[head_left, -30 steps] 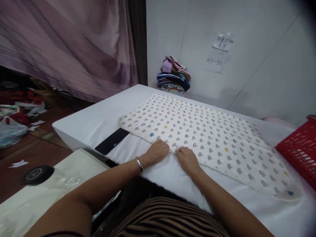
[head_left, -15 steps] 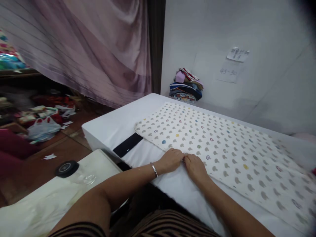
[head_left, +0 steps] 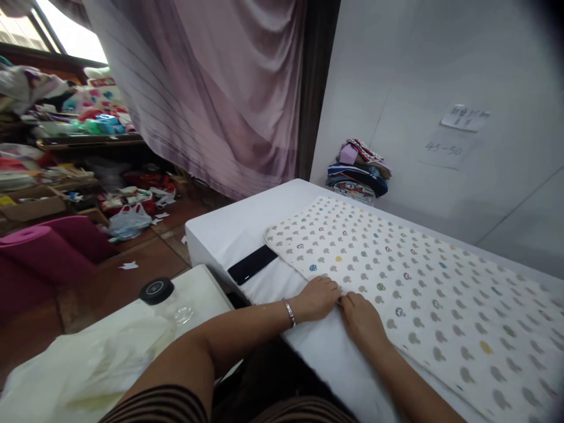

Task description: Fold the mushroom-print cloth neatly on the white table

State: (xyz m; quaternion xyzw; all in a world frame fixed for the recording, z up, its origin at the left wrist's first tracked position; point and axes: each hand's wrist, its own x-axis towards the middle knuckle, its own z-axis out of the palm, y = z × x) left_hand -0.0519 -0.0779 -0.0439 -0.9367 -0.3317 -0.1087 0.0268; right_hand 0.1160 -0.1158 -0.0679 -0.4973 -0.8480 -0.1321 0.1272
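Head view: your left hand (head_left: 318, 298) and right hand (head_left: 363, 323) pinch the cloth (head_left: 396, 264) at its near edge, likely steadying it.

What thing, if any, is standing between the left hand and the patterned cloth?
Nothing visible does: the left hand and right hand both pinch the near edge of the patterned cloth. The black phone lies off to the left, not between.

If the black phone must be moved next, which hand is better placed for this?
Probably the left hand: it is nearer to the black phone, and the right hand is beyond it. Both hands hold the edge of the patterned cloth.
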